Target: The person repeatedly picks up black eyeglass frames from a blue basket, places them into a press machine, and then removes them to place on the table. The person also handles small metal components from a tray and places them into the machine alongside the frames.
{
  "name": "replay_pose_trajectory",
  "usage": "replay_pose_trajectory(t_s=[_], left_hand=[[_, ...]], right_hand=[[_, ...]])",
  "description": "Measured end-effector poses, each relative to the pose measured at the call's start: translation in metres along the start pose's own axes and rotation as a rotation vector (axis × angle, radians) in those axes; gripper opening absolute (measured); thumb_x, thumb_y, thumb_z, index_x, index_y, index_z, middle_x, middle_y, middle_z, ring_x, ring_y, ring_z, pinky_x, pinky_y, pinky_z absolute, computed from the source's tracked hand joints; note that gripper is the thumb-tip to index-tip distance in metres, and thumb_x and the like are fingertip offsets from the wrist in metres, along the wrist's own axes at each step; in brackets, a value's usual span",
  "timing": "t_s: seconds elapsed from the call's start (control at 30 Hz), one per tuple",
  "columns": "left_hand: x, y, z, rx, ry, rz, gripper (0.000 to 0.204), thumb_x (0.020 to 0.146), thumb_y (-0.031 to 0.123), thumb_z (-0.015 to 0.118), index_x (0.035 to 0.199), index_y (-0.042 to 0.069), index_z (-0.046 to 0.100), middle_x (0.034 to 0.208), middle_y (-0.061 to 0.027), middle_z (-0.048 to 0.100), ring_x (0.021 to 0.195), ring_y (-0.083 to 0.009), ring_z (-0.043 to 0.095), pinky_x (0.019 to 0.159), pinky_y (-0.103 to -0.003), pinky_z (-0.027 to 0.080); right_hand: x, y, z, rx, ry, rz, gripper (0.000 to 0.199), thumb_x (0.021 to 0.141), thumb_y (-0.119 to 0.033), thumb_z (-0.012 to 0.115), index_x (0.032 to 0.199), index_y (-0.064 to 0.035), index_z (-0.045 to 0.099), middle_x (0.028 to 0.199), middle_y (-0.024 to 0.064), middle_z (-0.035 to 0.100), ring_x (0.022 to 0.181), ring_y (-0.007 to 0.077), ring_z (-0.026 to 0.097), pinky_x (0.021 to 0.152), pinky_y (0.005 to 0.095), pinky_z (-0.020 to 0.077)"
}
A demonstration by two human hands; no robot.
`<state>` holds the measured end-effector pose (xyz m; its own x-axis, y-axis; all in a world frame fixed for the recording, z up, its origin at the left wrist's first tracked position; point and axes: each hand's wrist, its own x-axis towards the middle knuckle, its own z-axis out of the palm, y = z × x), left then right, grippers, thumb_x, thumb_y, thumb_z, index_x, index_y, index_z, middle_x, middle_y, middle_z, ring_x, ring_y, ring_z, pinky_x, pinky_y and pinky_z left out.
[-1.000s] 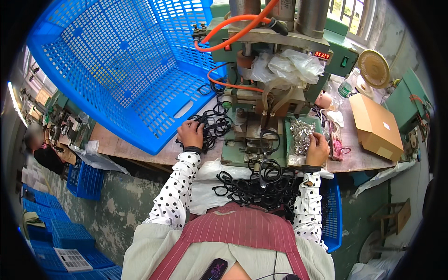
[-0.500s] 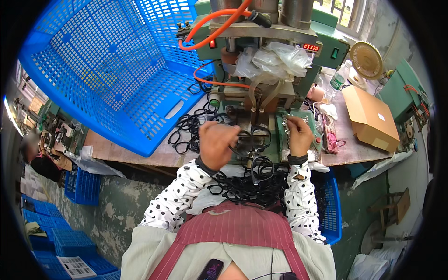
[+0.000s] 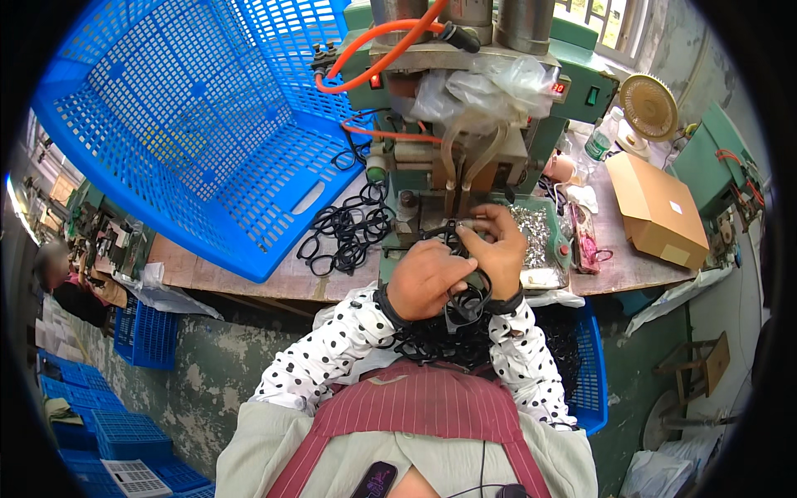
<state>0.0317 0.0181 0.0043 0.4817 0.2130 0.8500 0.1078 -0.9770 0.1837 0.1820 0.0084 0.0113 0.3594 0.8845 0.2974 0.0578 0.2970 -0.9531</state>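
Observation:
My left hand (image 3: pixel 427 280) is closed around a black eyeglass frame (image 3: pixel 470 304) in front of the green press (image 3: pixel 540 170). One rim of the frame shows below my fingers, and the rest is mostly covered by both hands. Beside it, my right hand (image 3: pixel 498 251) pinches at the far part of the frame, under the press head. Whatever small piece sits between those fingertips is hidden. Right of that hand stands a green tray (image 3: pixel 550 278) with many small shiny metal pieces (image 3: pixel 531 235). A heap of black frames (image 3: pixel 440 342) lies close to my apron.
A big blue basket (image 3: pixel 241 228) leans at the left of the table. Loose black frames (image 3: pixel 347 235) lie beside the press. On the right are a cardboard box (image 3: pixel 660 212), a plastic bottle (image 3: pixel 602 139) and a small fan (image 3: pixel 650 108). An orange hose (image 3: pixel 357 83) loops above.
My right hand has moved left from the tray of metal pieces to the eyeglass frame. My left hand has shifted right and nearer to me, so the two hands are now together.

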Motion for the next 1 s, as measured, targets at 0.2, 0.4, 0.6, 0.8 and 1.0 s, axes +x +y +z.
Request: replay_pose_trajectory(t_s=[0.2,0.4,0.6,0.8,1.0], left_hand=[[-0.010,0.006,-0.004,-0.018,-0.052,0.131,0.048,0.073,0.004,0.070,0.120,0.003,0.058,0.099,-0.0095,0.066,0.080,-0.0295,0.061,0.080,-0.043,0.048],[0.001,-0.007,-0.006,-0.140,-0.166,0.149,0.059,0.065,-0.002,0.068,0.123,0.004,0.055,0.112,-0.0119,0.063,0.096,-0.0317,0.061,0.088,-0.046,0.047],[-0.003,-0.019,0.002,-0.190,-0.225,0.151,0.058,0.063,-0.002,0.066,0.120,0.003,0.056,0.113,-0.0110,0.061,0.099,-0.0349,0.057,0.090,-0.047,0.046],[-0.003,-0.017,0.002,-0.152,-0.206,0.157,0.056,0.063,-0.001,0.065,0.119,0.003,0.056,0.111,-0.0105,0.061,0.098,-0.0345,0.057,0.090,-0.047,0.046],[-0.007,-0.011,0.001,-0.026,-0.180,0.121,0.058,0.066,0.003,0.066,0.123,0.007,0.056,0.121,-0.0102,0.061,0.102,-0.0323,0.057,0.095,-0.049,0.041]], right_hand=[[0.008,-0.011,0.016,0.017,0.020,0.068,0.044,0.073,-0.001,0.073,0.111,0.0009,0.050,0.081,0.0119,0.067,0.073,0.0115,0.063,0.062,0.0242,0.0481],[0.023,0.022,-0.014,-0.194,0.133,-0.089,0.042,0.076,-0.006,0.071,0.114,-0.0052,0.055,0.085,0.0071,0.070,0.072,0.0153,0.065,0.065,0.0279,0.0497],[0.041,0.125,-0.132,-1.151,0.358,-0.027,0.033,0.074,-0.026,0.076,0.101,-0.0145,0.063,0.088,0.0042,0.069,0.084,0.0275,0.062,0.072,0.0426,0.0470],[0.019,0.103,-0.109,-1.304,0.188,-0.161,0.022,0.070,-0.026,0.079,0.086,-0.0155,0.070,0.113,-0.0005,0.063,0.113,0.0275,0.050,0.089,0.0515,0.0351],[0.029,0.117,-0.113,-1.092,0.336,-0.176,0.010,0.078,-0.025,0.073,0.081,-0.0173,0.068,0.085,-0.0001,0.066,0.095,0.0227,0.057,0.086,0.0472,0.0358]])
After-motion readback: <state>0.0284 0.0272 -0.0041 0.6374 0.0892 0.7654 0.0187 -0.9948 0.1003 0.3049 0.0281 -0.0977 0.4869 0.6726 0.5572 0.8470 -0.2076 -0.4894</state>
